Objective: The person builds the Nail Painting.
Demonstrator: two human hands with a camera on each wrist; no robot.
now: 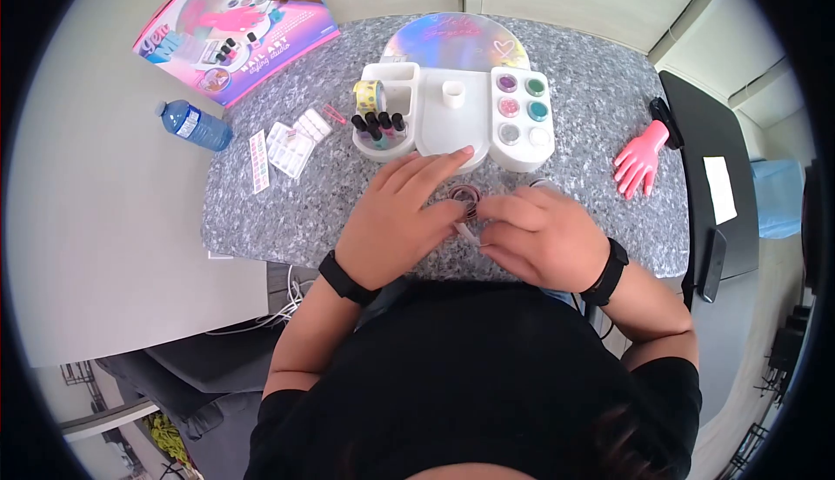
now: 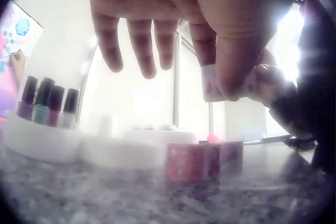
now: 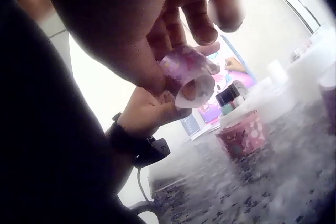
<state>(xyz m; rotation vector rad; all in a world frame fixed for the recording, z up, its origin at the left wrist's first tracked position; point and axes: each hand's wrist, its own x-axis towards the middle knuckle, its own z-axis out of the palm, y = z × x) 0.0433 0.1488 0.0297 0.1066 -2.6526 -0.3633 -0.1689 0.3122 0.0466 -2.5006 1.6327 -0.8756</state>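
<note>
At the near middle of the surface point(image 1: 591, 89), the left hand point(image 1: 391, 210) and right hand point(image 1: 552, 228) pinch a patterned tape roll point(image 3: 181, 66) between them, work seemingly early, no strip visibly detached yet.

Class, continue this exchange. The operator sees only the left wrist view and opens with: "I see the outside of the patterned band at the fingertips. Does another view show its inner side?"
Observer: Yes. In the right wrist view the patterned band curves round, showing a pale inner side.
Operator: What sits just behind the four polish bottles?
Observer: The head view shows a yellow patterned roll there.
Operator: And what lies on the table far to the right?
Observer: In the head view, a pink model hand, its fingers toward the near edge.
</note>
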